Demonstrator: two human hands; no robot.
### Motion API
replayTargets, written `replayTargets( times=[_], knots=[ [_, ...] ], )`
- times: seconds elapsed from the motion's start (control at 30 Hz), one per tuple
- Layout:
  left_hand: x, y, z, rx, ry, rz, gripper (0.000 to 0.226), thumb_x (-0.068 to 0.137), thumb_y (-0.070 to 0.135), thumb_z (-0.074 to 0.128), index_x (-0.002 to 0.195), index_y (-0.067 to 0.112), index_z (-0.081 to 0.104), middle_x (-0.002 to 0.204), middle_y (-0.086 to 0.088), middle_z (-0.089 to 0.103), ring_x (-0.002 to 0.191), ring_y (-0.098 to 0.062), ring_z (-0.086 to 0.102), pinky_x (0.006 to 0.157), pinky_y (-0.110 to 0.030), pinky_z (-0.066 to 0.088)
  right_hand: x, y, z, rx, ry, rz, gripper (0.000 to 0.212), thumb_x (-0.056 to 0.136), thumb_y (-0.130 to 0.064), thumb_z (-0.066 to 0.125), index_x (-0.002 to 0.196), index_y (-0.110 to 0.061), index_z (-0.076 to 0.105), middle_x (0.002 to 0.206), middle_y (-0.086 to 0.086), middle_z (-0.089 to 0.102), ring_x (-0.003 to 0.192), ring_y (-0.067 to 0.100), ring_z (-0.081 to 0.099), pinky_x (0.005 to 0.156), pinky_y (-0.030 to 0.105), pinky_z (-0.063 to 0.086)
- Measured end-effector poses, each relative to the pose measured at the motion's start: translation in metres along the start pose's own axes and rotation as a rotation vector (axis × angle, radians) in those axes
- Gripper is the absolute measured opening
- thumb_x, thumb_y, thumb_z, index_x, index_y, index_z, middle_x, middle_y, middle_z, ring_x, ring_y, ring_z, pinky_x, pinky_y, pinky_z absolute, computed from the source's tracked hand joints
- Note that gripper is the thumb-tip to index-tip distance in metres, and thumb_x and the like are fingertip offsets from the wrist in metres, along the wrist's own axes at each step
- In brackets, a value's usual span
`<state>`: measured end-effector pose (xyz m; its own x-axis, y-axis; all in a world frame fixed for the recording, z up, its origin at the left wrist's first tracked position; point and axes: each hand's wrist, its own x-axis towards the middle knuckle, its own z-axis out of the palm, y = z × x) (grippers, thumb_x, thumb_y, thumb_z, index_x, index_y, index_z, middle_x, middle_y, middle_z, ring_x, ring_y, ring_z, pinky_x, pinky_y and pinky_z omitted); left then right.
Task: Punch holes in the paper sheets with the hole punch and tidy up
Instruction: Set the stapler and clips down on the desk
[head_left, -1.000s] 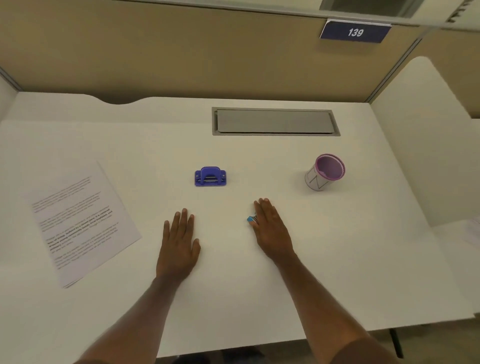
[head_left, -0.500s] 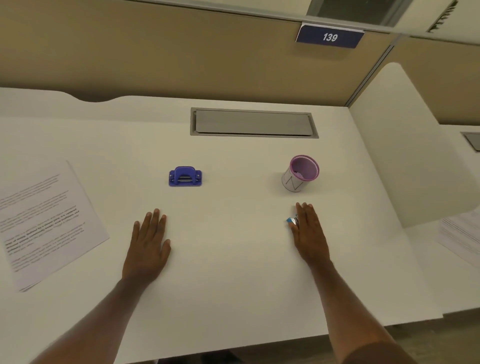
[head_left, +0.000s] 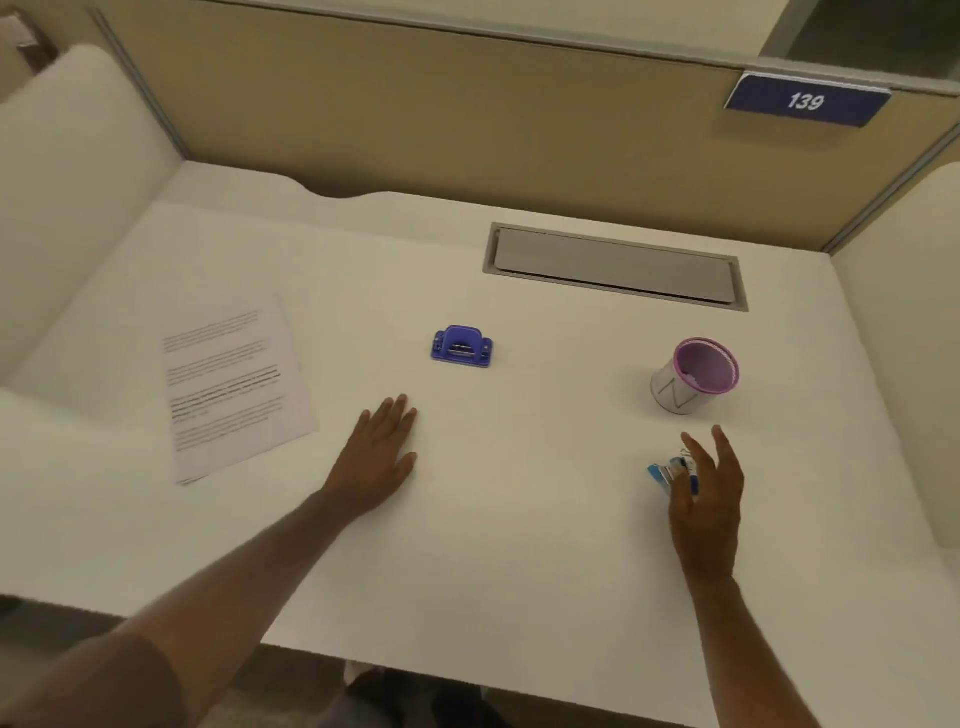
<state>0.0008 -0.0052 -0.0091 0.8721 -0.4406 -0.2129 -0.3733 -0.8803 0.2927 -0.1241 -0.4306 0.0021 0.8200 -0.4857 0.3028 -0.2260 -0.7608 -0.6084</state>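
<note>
White desk (head_left: 519, 545). Blue hole punch (head_left: 462, 347) sits near the middle of it, untouched. Printed paper sheets (head_left: 234, 387) lie flat to the punch's left, well apart from it, slightly skewed. Left hand (head_left: 378, 457) rests palm-down just in front of the punch — fingers straight, together, holding nothing. Right hand (head_left: 707, 493) is lifted off to the punch's right, fingers loosely spread; small blue-and-white thing (head_left: 667, 470) at its thumb side, blurred — grip cannot be told. Pink-rimmed cup (head_left: 693, 375) stands right of the punch, beyond the right hand.
</note>
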Motion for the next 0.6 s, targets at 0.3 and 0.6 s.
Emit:
replayTargets(
  times=[0.3, 0.6],
  knots=[
    [-0.020, -0.017, -0.036, -0.038, -0.226, 0.042, 0.060, 0.105, 0.039, 0.043, 0.159, 0.021, 0.025, 0.171, 0.000, 0.002, 0.158, -0.018, 0.004, 0.128, -0.036, 0.009, -0.007, -0.117, 0.059, 0.154, -0.004, -0.153, 0.043, 0.094, 0.004, 0.051, 0.132, -0.015, 0.060, 0.143, 0.007, 0.054, 0.133, 0.025, 0.047, 0.107, 0.004, 0.024],
    [-0.048, -0.095, -0.072, -0.216, -0.020, 0.138, 0.041, 0.103, 0.034, 0.052, 0.143, 0.026, 0.054, 0.161, 0.005, 0.038, 0.153, -0.014, 0.024, 0.123, -0.027, 0.018, -0.024, -0.260, 0.161, 0.158, -0.301, -0.342, 0.039, 0.093, 0.004, 0.057, 0.122, -0.020, 0.067, 0.133, -0.001, 0.063, 0.126, 0.019, 0.053, 0.110, 0.017, 0.034]
  ],
)
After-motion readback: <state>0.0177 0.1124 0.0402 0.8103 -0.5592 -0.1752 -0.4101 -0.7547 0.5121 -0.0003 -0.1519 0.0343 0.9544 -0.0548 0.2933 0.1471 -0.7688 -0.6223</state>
